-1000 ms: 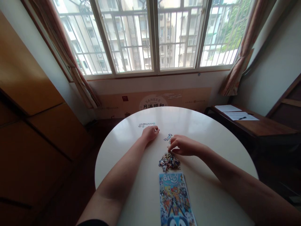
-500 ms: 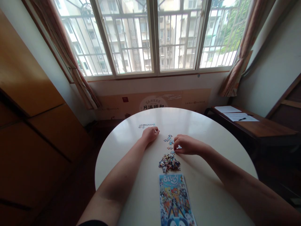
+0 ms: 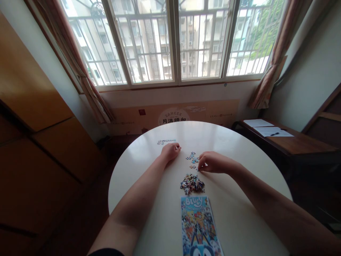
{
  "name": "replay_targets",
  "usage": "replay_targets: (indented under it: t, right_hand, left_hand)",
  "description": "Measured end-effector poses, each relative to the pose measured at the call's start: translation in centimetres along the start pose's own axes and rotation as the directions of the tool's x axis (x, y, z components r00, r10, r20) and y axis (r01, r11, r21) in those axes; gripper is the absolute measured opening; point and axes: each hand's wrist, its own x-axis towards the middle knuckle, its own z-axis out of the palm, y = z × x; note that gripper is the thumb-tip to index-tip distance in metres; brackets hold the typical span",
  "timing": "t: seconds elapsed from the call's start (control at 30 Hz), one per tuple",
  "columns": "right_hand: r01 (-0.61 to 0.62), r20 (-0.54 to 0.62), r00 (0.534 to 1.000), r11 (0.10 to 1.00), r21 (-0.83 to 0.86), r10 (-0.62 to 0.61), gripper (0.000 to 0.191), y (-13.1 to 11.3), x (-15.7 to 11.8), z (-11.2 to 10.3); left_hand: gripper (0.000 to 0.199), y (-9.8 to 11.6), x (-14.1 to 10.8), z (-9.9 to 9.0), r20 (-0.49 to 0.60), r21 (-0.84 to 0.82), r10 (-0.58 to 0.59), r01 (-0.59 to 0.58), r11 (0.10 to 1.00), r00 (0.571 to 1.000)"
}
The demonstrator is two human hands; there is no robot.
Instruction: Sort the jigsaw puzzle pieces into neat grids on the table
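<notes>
My right hand point(image 3: 213, 162) is over the table, thumb and finger pinched at a small jigsaw piece point(image 3: 197, 169) that they partly cover. Beside its fingertips lie several loose jigsaw pieces point(image 3: 193, 157), some touching each other. Nearer to me is a heaped pile of jigsaw pieces point(image 3: 192, 183). My left hand point(image 3: 171, 152) rests on the table with its fingers curled in; whether anything is inside them is hidden. Just beyond it lies a row of jigsaw pieces point(image 3: 166, 141), partly covered by that hand.
The white round table point(image 3: 157, 227) carries a blue "Bluey" picture sheet or box point(image 3: 199, 224) below the pile. To the right, a wooden side table point(image 3: 306, 144) holds papers point(image 3: 270, 132) and a dark pen. A barred window and curtains stand behind.
My right hand has shifted slightly, its fingertips drawing closer together at the piece by the loose group. My left hand has stayed in place.
</notes>
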Motion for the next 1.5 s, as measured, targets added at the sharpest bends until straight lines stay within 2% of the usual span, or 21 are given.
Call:
replay_targets:
  t: [0.13,0.33,0.47,0.97,1.2,1.37,1.5]
  right_hand:
    - [-0.062,-0.031,0.998,0.997,-0.036,0.061,0.017,0.4,-0.2,-0.3]
    - [0.032,0.003,0.999,0.992,0.123,-0.033,0.015,-0.7,-0.2,-0.3]
    - [0.057,0.026,0.998,0.988,0.147,-0.062,0.016,-0.9,-0.1,-0.1]
    - [0.12,0.039,0.991,0.985,0.122,-0.125,0.014,-1.8,0.5,0.2]
    - [0.066,0.016,0.998,0.996,0.056,-0.067,0.015,-2.2,0.3,-0.2]
    - [0.103,0.019,0.994,0.989,0.104,-0.105,0.016,-1.9,0.3,0.0]
    - [0.103,0.024,0.994,0.992,0.079,-0.105,0.016,-2.3,0.5,0.0]
  left_hand:
    - [0.026,0.0,0.0,0.1,0.004,-0.005,-0.005,0.005,1.0,1.0]
    - [0.027,0.2,0.0,-0.2,0.019,-0.006,-0.009,0.009,1.0,1.0]
    - [0.026,0.3,-0.1,-0.3,0.016,-0.009,-0.019,0.02,1.0,1.0]
    - [0.026,0.5,-0.1,-0.5,0.02,-0.009,-0.017,0.017,1.0,1.0]
    - [0.025,0.4,-0.1,-0.5,0.015,-0.013,-0.023,0.023,1.0,1.0]
    - [0.024,0.4,-0.1,-0.5,0.011,-0.024,-0.017,0.017,1.0,1.0]
    - [0.024,0.4,-0.1,-0.5,0.014,-0.025,-0.024,0.024,0.999,1.0]
